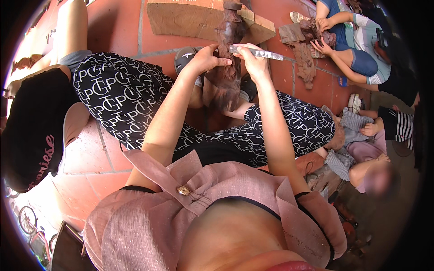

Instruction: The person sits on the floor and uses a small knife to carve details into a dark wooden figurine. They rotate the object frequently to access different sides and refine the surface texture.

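Note:
A dark reddish-brown wooden carving point(229, 31) stands between my lower legs, with a broader base low down and a narrower top leaning against a pale wood block. My left hand point(208, 59) grips the carving from its left side, thumb laid across the front. On the other side my right hand point(253, 62) is closed on a narrow, flat, silvery tool point(270, 55). One end of that tool meets the carved surface near my left thumb; the other sticks out to the right. Its exact kind is not clear.
A thick pale wood block point(181, 20) lies behind the carving on red floor tiles. At the far right a co-worker handles another brown carving point(312, 30), with a carved piece point(304, 65) on the floor beside it. Other people sit close on both sides; a black cap point(36, 122) is at left.

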Motion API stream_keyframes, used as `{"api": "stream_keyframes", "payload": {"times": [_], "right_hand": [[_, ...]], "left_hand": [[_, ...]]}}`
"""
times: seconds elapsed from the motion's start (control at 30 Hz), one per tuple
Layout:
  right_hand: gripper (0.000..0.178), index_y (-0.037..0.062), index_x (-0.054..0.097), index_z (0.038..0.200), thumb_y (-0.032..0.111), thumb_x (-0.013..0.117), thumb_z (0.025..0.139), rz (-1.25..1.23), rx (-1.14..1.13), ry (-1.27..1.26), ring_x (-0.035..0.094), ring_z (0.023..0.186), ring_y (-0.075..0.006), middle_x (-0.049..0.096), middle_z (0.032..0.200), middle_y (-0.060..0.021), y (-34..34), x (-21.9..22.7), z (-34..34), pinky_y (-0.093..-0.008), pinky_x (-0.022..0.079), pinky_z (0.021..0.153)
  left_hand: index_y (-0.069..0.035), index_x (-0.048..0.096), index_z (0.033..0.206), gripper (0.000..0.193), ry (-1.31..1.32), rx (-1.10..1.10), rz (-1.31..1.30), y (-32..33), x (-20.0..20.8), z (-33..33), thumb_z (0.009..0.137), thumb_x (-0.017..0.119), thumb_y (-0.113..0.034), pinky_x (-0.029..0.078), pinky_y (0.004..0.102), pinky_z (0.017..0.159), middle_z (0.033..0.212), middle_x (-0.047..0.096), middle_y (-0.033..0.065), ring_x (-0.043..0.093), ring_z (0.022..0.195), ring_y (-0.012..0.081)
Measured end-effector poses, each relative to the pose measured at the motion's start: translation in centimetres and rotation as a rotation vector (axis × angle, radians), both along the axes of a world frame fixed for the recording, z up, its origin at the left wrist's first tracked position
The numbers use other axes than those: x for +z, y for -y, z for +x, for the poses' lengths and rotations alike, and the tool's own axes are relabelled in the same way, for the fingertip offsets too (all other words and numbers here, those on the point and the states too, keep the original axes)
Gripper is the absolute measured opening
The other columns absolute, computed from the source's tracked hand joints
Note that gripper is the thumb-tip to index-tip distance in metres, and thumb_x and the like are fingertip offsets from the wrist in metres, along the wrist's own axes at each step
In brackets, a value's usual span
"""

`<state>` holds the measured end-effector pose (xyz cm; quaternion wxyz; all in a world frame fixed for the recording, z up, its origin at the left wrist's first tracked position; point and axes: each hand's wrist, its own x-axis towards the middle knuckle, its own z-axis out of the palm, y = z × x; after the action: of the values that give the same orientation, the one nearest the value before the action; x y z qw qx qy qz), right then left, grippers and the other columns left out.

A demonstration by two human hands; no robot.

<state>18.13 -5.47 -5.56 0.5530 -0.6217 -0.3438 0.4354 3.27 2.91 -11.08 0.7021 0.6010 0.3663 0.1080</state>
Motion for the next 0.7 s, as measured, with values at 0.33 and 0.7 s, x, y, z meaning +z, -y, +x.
{"api": "stream_keyframes", "payload": {"times": [0.33,0.7], "right_hand": [[0.016,-0.0034,0.061,0.081,0.010,0.055,0.088,-0.057,0.115,-0.033,0.065,0.077,-0.0175,0.067,0.092,-0.0128,-0.3,0.7,1.4,-0.0297,0.054,0.076],[0.016,-0.0035,0.063,0.086,0.010,0.055,0.089,-0.065,0.148,-0.091,0.064,0.078,-0.0164,0.067,0.096,-0.0132,-0.4,0.3,2.2,-0.0292,0.054,0.078]], "left_hand": [[0.001,0.054,0.122,0.069,0.004,0.002,-0.039,0.1,0.2,0.0,0.068,0.083,-0.031,0.045,0.0327,0.091,0.113,0.063,0.0166,0.059,0.104,0.0228],[0.003,0.054,0.121,0.068,0.001,-0.036,-0.056,-0.1,-0.4,0.0,0.070,0.081,-0.032,0.044,0.0326,0.090,0.112,0.063,0.0156,0.058,0.103,0.0229]]}}
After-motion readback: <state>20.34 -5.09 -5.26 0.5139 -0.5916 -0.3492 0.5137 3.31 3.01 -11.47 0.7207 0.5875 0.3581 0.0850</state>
